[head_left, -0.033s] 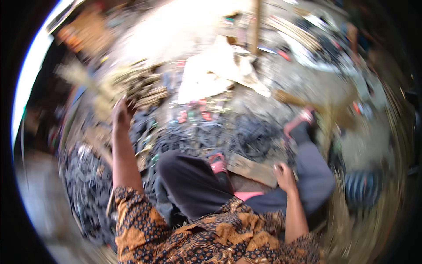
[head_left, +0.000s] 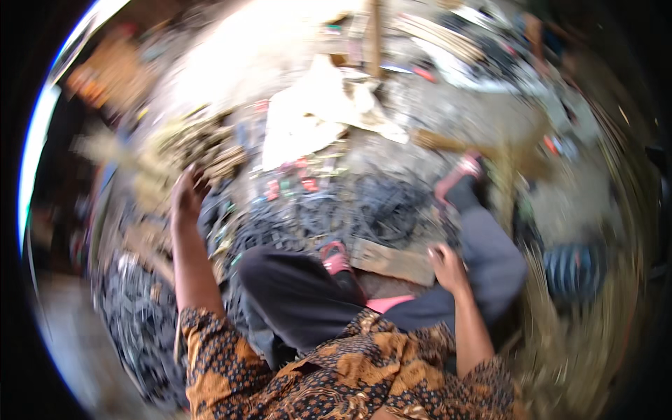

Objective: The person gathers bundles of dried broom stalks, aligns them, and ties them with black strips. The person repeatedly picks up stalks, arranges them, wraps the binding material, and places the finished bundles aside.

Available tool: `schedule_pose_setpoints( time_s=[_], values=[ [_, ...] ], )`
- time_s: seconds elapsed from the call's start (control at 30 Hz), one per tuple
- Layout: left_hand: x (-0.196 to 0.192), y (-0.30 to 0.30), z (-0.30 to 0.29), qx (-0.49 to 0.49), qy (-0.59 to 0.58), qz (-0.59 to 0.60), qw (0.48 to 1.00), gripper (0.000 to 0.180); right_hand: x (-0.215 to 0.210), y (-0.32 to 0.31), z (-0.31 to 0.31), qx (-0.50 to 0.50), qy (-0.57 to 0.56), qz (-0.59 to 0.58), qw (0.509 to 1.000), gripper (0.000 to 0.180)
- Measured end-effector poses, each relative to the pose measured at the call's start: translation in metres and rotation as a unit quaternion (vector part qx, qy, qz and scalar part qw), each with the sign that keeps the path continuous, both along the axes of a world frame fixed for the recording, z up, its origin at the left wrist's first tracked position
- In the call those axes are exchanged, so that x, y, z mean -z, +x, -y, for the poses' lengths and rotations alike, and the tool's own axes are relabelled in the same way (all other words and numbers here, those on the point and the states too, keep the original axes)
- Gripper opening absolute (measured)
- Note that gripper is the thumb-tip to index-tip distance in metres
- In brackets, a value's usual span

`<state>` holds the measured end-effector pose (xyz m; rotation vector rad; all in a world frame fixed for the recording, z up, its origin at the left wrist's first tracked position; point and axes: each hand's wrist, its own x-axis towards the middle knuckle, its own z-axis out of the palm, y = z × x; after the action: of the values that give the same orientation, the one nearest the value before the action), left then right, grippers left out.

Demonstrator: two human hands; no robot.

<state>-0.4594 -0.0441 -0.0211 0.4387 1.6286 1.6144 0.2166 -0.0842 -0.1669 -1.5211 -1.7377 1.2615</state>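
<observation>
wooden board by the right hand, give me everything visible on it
The wooden board is a flat, pale brown slab that looks like rough, worn wood, roughly rectangular, lying tilted across the picture in front of the person's lap. Its left end sits by a red sandal; its right end meets the right hand, which rests at or on its edge. A dark tangled heap lies just beyond it. Motion blur hides grain and finer detail.

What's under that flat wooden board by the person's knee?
The flat brown wooden board lies on a heap of dark tangled scraps. The right hand rests at its end. What lies directly beneath is covered.
</observation>
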Motion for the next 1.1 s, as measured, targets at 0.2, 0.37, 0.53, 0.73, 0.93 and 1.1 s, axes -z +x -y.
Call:
schedule_pose_setpoints(
  time_s=[0.2, 0.37, 0.53, 0.73, 0.93, 1.1],
  values=[
    [0.088, 0.058, -0.106, 0.289, -0.144, -0.037, 0.946, 0.060, -0.078, 0.078, 0.018, 0.257, 0.177, -0.065, 0.948, 0.022],
    [0.142, 0.113, -0.152, 0.380, -0.219, -0.129, 0.889, 0.054, -0.100, 0.172, 0.084, 0.480, 0.132, -0.011, 0.867, 0.024],
    [0.150, 0.136, -0.153, 0.559, -0.321, -0.146, 0.750, 0.059, -0.090, 0.224, 0.176, 0.645, 0.078, -0.008, 0.760, 0.028],
    [0.155, 0.156, -0.193, 0.537, -0.297, -0.182, 0.768, 0.063, -0.113, 0.268, 0.299, 0.748, 0.079, 0.260, 0.605, 0.041],
    [0.155, 0.193, -0.215, 0.568, -0.298, -0.190, 0.744, 0.066, -0.143, 0.267, 0.421, 0.828, -0.089, 0.306, 0.461, 0.054],
    [0.145, 0.213, -0.218, 0.575, -0.281, -0.221, 0.736, 0.065, -0.116, 0.272, 0.472, 0.769, -0.361, 0.337, 0.406, 0.081]
  ],
)
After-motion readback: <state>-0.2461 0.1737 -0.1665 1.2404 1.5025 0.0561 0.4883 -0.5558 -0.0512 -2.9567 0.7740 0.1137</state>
